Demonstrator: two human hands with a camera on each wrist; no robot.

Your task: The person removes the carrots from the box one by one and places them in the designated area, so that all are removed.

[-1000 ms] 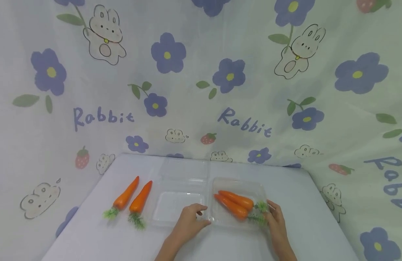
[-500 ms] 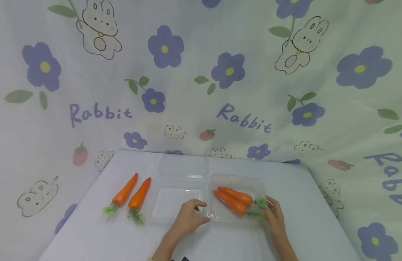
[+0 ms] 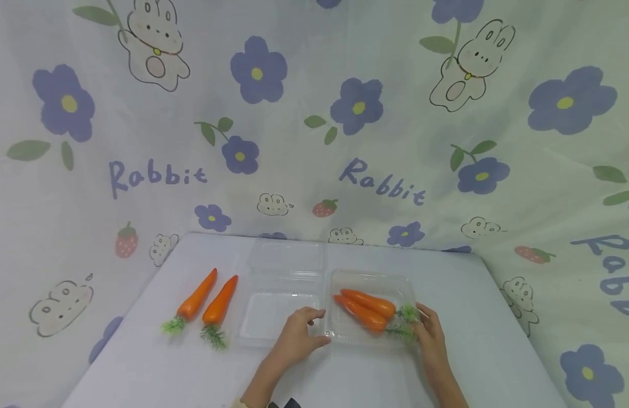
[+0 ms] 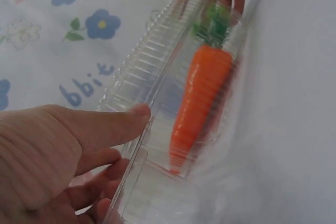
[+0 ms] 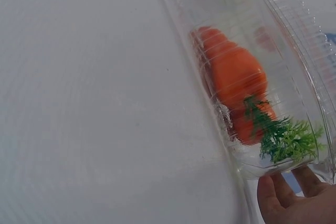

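Two orange carrots (image 3: pixel 362 315) with green tops lie side by side in a clear plastic box (image 3: pixel 352 343). My left hand (image 3: pixel 296 335) is at the left side of this box. In the left wrist view, the left thumb (image 4: pixel 118 126) lies on its rim and the fingers curl below, pinching the edge. My right hand (image 3: pixel 430 339) grips the opposite end, beside the carrot greens (image 5: pixel 294 139). Its fingers bend against the end wall in the right wrist view. Part of the left fingers is hidden behind the plastic.
A second clear box (image 3: pixel 263 317) stands open at left, its lid (image 3: pixel 286 256) folded back. Further left, two more carrots (image 3: pixel 198 297) lie on the white table (image 3: pixel 156 374). A patterned cloth (image 3: pixel 304 147) hangs behind and around the table.
The head view has tilted slightly, so the scene sits a little higher in it. Both hands, the boxes and the carrots keep nearly the same places relative to one another.
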